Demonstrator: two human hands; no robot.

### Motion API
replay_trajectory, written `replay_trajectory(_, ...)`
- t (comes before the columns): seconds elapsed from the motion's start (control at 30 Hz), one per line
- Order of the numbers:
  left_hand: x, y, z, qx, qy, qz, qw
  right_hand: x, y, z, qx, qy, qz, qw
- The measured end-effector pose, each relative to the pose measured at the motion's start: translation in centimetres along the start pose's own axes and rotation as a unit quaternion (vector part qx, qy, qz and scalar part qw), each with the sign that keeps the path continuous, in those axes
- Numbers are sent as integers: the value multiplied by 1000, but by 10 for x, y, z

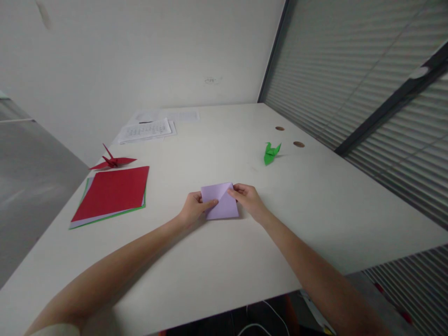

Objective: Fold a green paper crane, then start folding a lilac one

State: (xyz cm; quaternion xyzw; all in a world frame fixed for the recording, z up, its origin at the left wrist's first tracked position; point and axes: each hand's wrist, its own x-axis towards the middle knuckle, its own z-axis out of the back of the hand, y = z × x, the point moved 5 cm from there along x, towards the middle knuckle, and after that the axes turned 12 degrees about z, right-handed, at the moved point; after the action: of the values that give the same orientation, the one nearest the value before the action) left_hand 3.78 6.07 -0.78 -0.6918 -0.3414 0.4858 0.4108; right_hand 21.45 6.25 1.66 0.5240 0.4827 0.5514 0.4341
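Note:
A folded square of lavender origami paper (224,209) is held between my two hands, just above or on the white table. A diagonal crease line runs across its upper right part. My left hand (196,205) grips the left edge, thumb lying on top of the paper and fingers behind it. At the upper right corner my right hand (248,198) pinches the paper, with the thumb on the front face and fingers at the back. The underside of the paper and most fingertips are hidden.
On the white table (196,270), a red paper crane (112,162) sits at left behind a stack of red, lavender and green sheets (114,193). A green paper crane (271,153) stands at right. Written papers (147,130) lie further back; blinds (350,84) border the right side.

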Motion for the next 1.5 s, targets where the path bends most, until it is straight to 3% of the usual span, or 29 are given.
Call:
replay_trajectory(0.2, -4, -7, -4, 24, 6, -18, 1000, 2, 3, 9, -51, -35, 24, 998)
replay_trajectory(0.43, -4, -6, -4, 46, 13, -2, 999, 3, 2, 10, -43, -21, 17, 999)
replay_trajectory(0.63, -2, -7, -4, 48, 16, -4, 999, 6, -2, 16, -36, -54, 15, 998)
replay_trajectory(1.0, 2, -12, 8, 59, -23, -84, 994, 2, 0, 4, -18, 3, -2, 1000)
replay_trajectory(1.27, -1, -4, -6, 35, 88, 41, 995, 8, -5, 27, -16, -108, 24, 994)
replay_trajectory(1.5, -1, -3, -4, 18, 79, 32, 996, 9, -15, 19, 51, -63, -5, 997)
